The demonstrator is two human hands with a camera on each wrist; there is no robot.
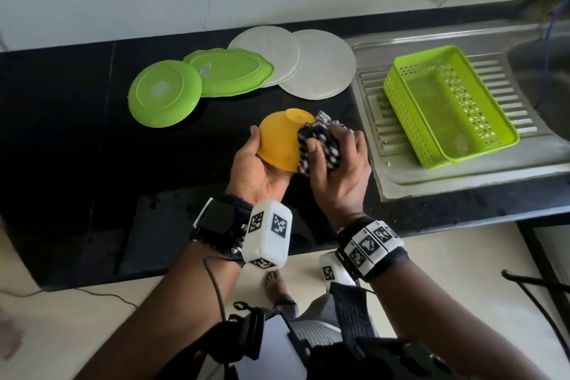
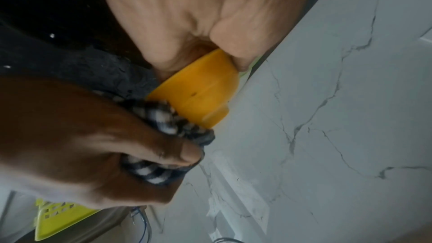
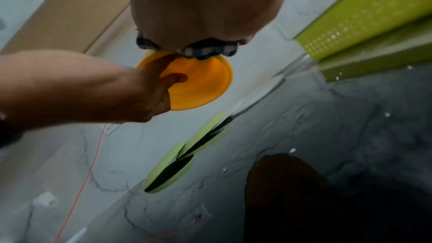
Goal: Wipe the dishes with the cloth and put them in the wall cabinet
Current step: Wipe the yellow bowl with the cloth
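One orange bowl [image 1: 279, 140] is the dish in hand, held base-up and tilted above the black bench [image 1: 77, 139], well in front of the plates. Our left hand [image 1: 257, 171] cups it from below, thumb on the outer wall and fingers [image 3: 174, 78] hooked over the rim into the inside, as the right wrist view shows; we judge this grip leaves the outer wall bare for wiping. Our right hand [image 1: 339, 168] has its fingers clamped round the bunched checked cloth [image 1: 320, 145] and presses it against the bowl's side near the foot.

Behind, on the bench, lie two green plates [image 1: 163, 92] and two white plates [image 1: 320, 65], overlapping in a row, all face down, presumably to drain. Right of them a green basket [image 1: 447, 108] stands on the steel drainboard [image 1: 462, 176], nothing visible in it. No wall cabinet is in view. We judge the task early: four plates not yet wiped.
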